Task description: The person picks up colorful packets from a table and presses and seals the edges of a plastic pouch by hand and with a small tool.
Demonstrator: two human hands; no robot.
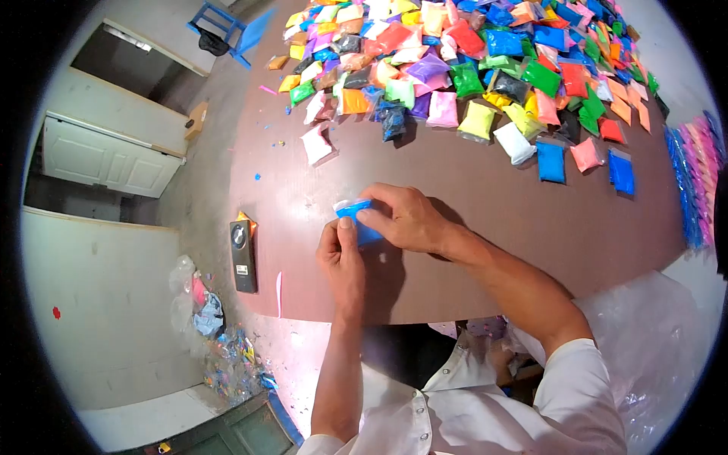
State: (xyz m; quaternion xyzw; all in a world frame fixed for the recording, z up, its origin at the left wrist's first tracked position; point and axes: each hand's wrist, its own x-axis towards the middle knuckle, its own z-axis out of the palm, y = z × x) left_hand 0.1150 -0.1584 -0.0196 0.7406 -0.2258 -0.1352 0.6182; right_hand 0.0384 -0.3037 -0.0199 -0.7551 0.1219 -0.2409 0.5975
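Note:
Both hands meet over the near part of the brown table, holding one small blue packet (367, 232) in clear plastic. My left hand (341, 254) pinches its left side with the thumb on top. The fingers of my right hand (403, 218) are closed on its upper right edge, where a strip of clear film shows. Part of the packet is hidden behind the fingers. Beyond the hands lies a white packet (317, 145), apart from a large heap of coloured packets (425, 68).
A dark phone-like device (243, 256) lies at the table's left edge, near a thin pink strip (279, 294). Bundles of coloured packets (694, 178) hang or stand at far right. Plastic scraps (231, 364) litter the floor at left. A blue chair (233, 34) stands behind.

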